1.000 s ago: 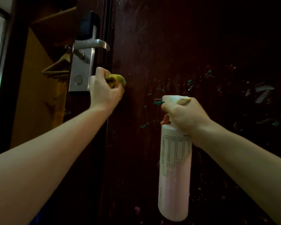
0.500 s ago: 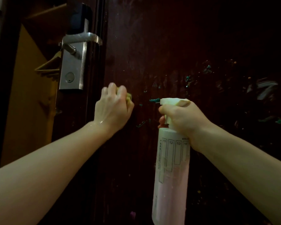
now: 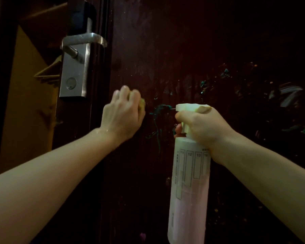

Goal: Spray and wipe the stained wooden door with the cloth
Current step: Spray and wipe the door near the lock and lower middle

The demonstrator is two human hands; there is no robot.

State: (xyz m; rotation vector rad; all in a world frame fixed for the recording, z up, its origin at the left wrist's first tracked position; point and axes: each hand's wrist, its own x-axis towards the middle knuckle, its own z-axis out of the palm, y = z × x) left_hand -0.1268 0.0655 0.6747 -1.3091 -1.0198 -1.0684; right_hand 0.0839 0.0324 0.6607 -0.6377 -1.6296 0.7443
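your left hand [image 3: 122, 115] has slid down from beside the brushed-metal lock plate [image 3: 72, 74], fingers bunched round the yellow cloth [image 3: 142, 102] against the dark glossy door [image 3: 183, 50]; your right hand [image 3: 203, 125] grips the translucent spray bottle [image 3: 188, 191] beside teal smears [image 3: 158, 118].

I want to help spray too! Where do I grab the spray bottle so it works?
Grab the spray bottle at its thin neck under the white head, coming from behind like the right hand does. It hangs upright, nozzle facing the door, so one finger can reach the trigger in front.
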